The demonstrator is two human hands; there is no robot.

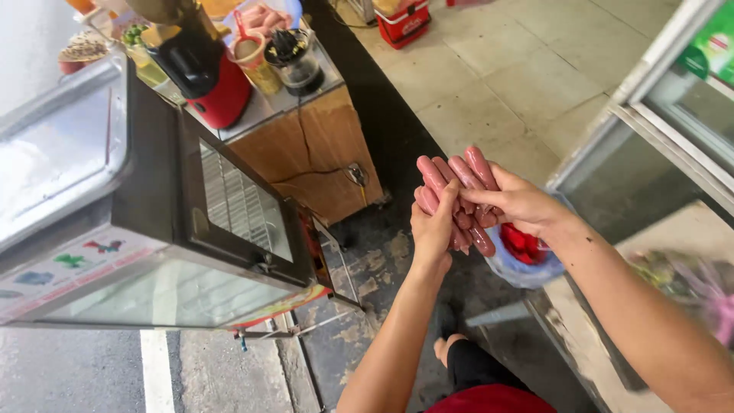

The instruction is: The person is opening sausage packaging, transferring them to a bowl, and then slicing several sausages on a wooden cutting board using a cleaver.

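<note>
My left hand (433, 229) grips a bunch of several pink-red sausages (451, 174) upright at mid frame. My right hand (524, 205) reaches in from the right and pinches one of the sausages with thumb and fingers. Under the right hand hangs a clear plastic bag (520, 264) with red contents inside. Both forearms rise from the bottom of the frame.
At left stands a black display oven with a glass door (237, 206) and a wire rack inside. Behind it a wooden cabinet (321, 149) carries a red blender (210, 76) and cups. A glass-fronted case (673, 115) is at right. A red box (403, 21) sits on the tiled floor.
</note>
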